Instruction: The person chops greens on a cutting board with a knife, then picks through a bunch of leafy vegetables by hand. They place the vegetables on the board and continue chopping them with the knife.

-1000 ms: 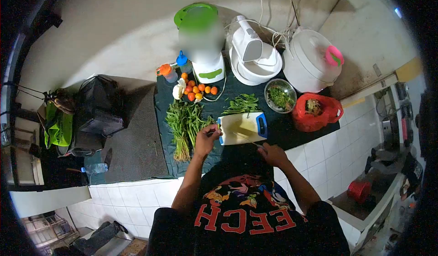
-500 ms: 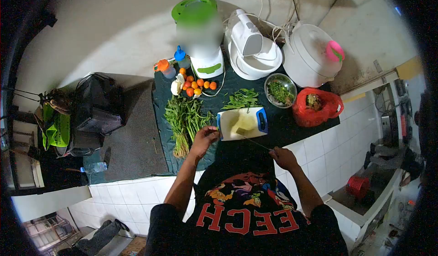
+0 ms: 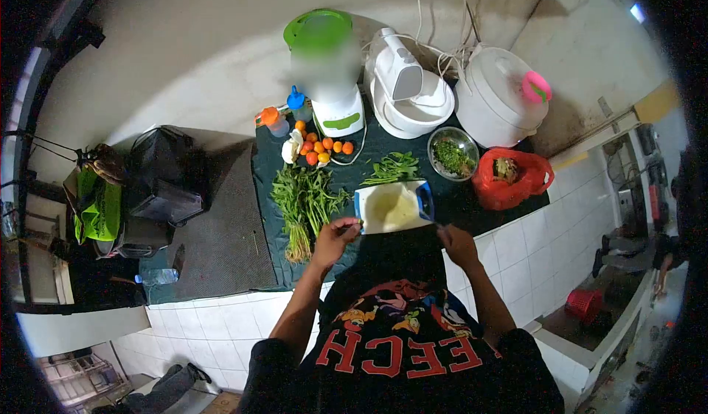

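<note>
A white cutting board [image 3: 394,220] with blue ends lies at the front edge of the table, pale wet patches on its surface. At its lower left corner is my left hand [image 3: 333,244], thumb and fingers pinched together; what they hold, if anything, is too small to make out. My right hand [image 3: 462,249], just off the board's lower right corner, is closed around a knife [image 3: 442,235] whose blade is hard to make out now. Cut green leaves [image 3: 391,168] lie behind the board. Bundled leafy greens [image 3: 301,200] rest to its left.
Tomatoes [image 3: 324,145], garlic [image 3: 292,148] and a blender [image 3: 341,123] stand behind. Further right are a white stand mixer [image 3: 402,82], a bowl of chopped greens [image 3: 453,153], a red plastic bag [image 3: 509,180] and a large white lidded container [image 3: 501,93]. A water bottle [image 3: 157,275] lies at left.
The small dark greenish piece on the board is gone from there. My right hand has risen slightly toward the board's right corner, and the knife blade no longer stretches visibly toward the board's middle.
</note>
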A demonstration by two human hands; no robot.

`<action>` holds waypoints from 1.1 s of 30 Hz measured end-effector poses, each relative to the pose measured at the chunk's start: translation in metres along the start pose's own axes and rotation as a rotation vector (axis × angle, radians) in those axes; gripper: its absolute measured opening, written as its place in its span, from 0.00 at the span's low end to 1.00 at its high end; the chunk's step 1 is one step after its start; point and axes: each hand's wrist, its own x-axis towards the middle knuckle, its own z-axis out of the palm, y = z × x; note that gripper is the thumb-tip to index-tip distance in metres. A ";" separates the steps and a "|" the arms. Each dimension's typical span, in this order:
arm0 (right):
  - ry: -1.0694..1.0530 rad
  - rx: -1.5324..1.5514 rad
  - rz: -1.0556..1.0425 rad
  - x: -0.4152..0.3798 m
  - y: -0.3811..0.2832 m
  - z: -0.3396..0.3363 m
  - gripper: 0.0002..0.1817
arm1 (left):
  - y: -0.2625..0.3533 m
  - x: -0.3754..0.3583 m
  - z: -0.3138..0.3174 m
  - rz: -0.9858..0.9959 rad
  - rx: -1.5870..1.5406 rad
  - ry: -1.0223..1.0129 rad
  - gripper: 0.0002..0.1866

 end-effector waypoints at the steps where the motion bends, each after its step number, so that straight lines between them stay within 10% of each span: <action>1: -0.072 0.009 0.015 -0.009 -0.006 -0.006 0.21 | -0.002 -0.007 0.000 0.014 -0.007 0.016 0.10; 13: -0.096 0.112 0.019 -0.077 -0.063 -0.071 0.21 | -0.002 -0.017 0.005 0.033 0.109 -0.126 0.09; 22: -0.053 0.863 0.419 -0.090 -0.090 -0.140 0.21 | 0.084 0.006 0.082 0.004 -0.035 -0.179 0.13; 33: -0.089 1.377 0.319 -0.056 -0.133 -0.182 0.29 | 0.103 -0.031 0.144 -0.006 -0.482 -0.156 0.09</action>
